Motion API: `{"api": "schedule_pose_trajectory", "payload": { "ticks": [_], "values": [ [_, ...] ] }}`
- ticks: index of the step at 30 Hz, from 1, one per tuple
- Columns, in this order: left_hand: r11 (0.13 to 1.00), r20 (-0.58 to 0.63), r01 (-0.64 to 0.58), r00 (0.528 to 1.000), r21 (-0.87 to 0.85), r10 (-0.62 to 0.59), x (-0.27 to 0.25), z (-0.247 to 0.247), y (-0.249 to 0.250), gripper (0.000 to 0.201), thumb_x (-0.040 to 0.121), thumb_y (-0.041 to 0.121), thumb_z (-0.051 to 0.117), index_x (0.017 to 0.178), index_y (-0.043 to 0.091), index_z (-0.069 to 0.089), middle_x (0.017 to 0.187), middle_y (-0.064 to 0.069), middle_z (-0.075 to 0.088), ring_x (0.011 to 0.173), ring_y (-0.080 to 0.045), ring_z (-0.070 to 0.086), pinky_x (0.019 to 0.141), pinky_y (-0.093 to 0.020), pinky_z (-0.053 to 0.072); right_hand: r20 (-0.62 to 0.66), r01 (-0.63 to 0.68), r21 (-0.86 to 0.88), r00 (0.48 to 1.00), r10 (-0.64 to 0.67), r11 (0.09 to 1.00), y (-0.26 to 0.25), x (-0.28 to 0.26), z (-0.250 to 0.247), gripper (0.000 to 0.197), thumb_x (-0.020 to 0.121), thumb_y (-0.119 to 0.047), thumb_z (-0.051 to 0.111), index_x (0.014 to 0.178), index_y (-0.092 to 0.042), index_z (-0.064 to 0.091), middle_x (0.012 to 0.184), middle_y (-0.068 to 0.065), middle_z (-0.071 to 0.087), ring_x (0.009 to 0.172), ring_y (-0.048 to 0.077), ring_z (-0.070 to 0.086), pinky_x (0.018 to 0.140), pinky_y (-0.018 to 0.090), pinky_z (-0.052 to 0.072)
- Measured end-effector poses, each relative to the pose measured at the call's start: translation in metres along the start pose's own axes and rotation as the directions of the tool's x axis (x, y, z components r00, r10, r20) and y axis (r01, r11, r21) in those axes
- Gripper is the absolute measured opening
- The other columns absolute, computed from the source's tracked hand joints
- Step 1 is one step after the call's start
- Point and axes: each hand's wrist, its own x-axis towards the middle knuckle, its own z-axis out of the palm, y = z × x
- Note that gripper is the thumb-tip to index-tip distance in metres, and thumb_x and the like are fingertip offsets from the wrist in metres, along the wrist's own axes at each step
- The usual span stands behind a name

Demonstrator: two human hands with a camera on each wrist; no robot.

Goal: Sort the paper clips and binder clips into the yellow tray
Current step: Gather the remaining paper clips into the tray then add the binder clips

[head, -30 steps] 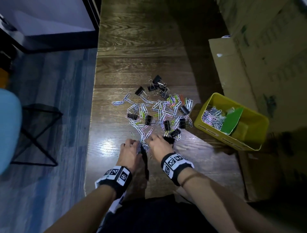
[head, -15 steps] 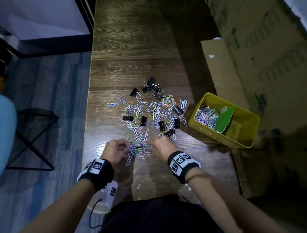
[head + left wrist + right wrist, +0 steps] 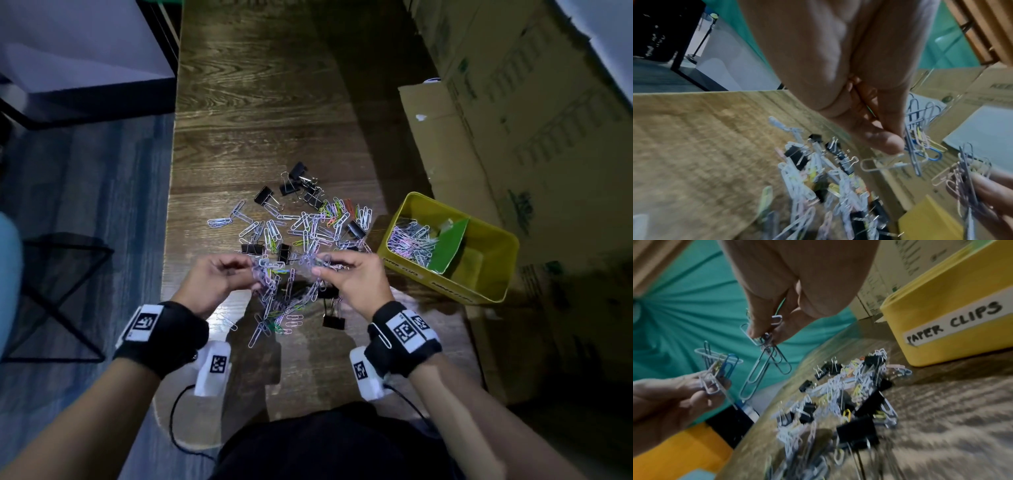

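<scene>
A loose heap of paper clips [image 3: 308, 229] mixed with black binder clips [image 3: 263, 196] lies mid-table. My left hand [image 3: 246, 270] pinches a small bunch of paper clips [image 3: 920, 142] above the heap's near edge. My right hand [image 3: 322, 267] pinches another bunch [image 3: 764, 366], with clips dangling in a tangled string down to the table. The two hands are held a little apart. The yellow tray [image 3: 445, 284] stands to the right, labelled "PAPER CLIPS" [image 3: 951, 321]. Its left compartment holds paper clips [image 3: 411, 240] behind a green divider [image 3: 448, 245].
Cardboard boxes [image 3: 513, 102] line the table's right side, close behind the tray. A lone binder clip [image 3: 334, 320] lies near my right wrist. The table's left edge drops to the floor, where a black frame [image 3: 68, 274] stands. A stray clip [image 3: 382, 337] clings to my right wristband.
Both hands have risen off the table from the heap's near edge, each lifting a bunch of paper clips, and have drawn apart. Several clips were dragged toward me.
</scene>
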Motion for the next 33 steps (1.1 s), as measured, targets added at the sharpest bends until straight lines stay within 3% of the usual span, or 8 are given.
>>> {"api": "schedule_pose_trajectory", "payload": {
  "ticks": [2,4,15,19,23,26,29,33],
  "values": [
    [1.0,0.067,-0.03,0.997,0.007,0.03,0.004,0.013,0.019,0.012,0.06,0.004,0.074,0.07,0.011,0.074,0.068,-0.005,0.071,0.062,-0.017,0.067,0.062,-0.023,0.057,-0.06,0.035,0.04,0.998,-0.032,0.999,-0.011,-0.002,-0.013,0.021,0.071,-0.009,0.08,0.088,-0.02,0.074,0.096,-0.004,0.073,0.093,0.009,0.068,0.091,0.034,0.054],
    [0.998,0.121,-0.062,0.991,-0.018,0.063,0.01,0.031,0.039,0.012,0.058,0.005,0.073,0.066,0.014,0.074,0.066,-0.003,0.07,0.06,-0.015,0.066,0.06,-0.022,0.056,-0.129,0.074,0.117,0.99,-0.059,0.99,-0.02,-0.005,-0.026,0.021,0.07,-0.006,0.08,0.086,-0.018,0.074,0.092,-0.007,0.073,0.093,0.008,0.069,0.091,0.032,0.054],
    [0.999,0.272,-0.029,0.962,0.029,0.02,0.073,0.183,0.065,0.019,0.074,-0.014,0.063,0.08,0.003,0.063,0.059,-0.003,0.067,0.052,-0.013,0.065,0.054,-0.022,0.055,-0.477,0.325,0.217,0.858,-0.191,0.921,-0.047,-0.005,-0.122,0.026,0.069,0.002,0.078,0.078,-0.021,0.071,0.068,-0.013,0.072,0.064,0.008,0.061,0.062,0.019,0.053],
    [0.975,0.239,-0.042,0.971,0.22,-0.012,0.094,0.217,0.036,0.018,0.074,-0.013,0.066,0.076,0.005,0.066,0.067,-0.01,0.065,0.054,-0.015,0.064,0.058,-0.026,0.057,-0.518,0.281,0.172,0.841,-0.156,0.944,-0.04,0.012,-0.145,0.024,0.069,0.002,0.079,0.081,-0.018,0.071,0.078,-0.009,0.073,0.081,0.014,0.067,0.084,0.037,0.056],
    [0.64,0.278,-0.221,0.96,0.736,0.012,0.103,0.237,0.017,0.017,0.077,0.005,0.07,0.088,0.018,0.071,0.084,0.0,0.07,0.078,-0.015,0.065,0.083,-0.029,0.052,-0.518,0.188,0.156,0.851,-0.082,0.97,-0.023,0.036,-0.154,0.022,0.071,0.002,0.078,0.091,-0.007,0.07,0.091,0.002,0.07,0.079,0.004,0.067,0.084,0.025,0.055],
    [0.518,0.342,-0.313,0.939,0.796,0.041,0.102,0.241,0.019,0.028,0.081,0.01,0.068,0.108,0.016,0.068,0.107,-0.003,0.07,0.094,-0.016,0.064,0.089,-0.022,0.044,-0.496,0.094,0.105,0.868,-0.03,0.99,-0.003,0.055,-0.157,0.021,0.073,-0.001,0.077,0.086,-0.015,0.069,0.093,0.004,0.07,0.078,0.003,0.065,0.084,0.023,0.053],
    [0.603,0.36,-0.316,0.931,0.732,0.05,0.102,0.227,0.019,0.027,0.084,0.01,0.064,0.108,0.022,0.068,0.103,-0.001,0.071,0.087,-0.014,0.065,0.085,-0.025,0.05,-0.481,-0.027,-0.075,0.877,-0.012,0.997,0.016,0.067,-0.156,0.019,0.073,-0.008,0.079,0.09,-0.013,0.073,0.092,0.003,0.072,0.083,0.013,0.066,0.088,0.034,0.055],
    [0.804,0.324,-0.232,0.945,0.547,0.052,0.095,0.194,0.023,0.036,0.085,0.001,0.06,0.097,0.034,0.068,0.1,0.009,0.07,0.093,-0.013,0.066,0.088,-0.034,0.053,-0.351,-0.193,-0.354,0.934,0.062,0.915,0.023,0.073,-0.149,0.032,0.083,-0.015,0.072,0.114,-0.012,0.067,0.114,0.007,0.068,0.094,0.017,0.064,0.086,0.033,0.054]
  ]
}}
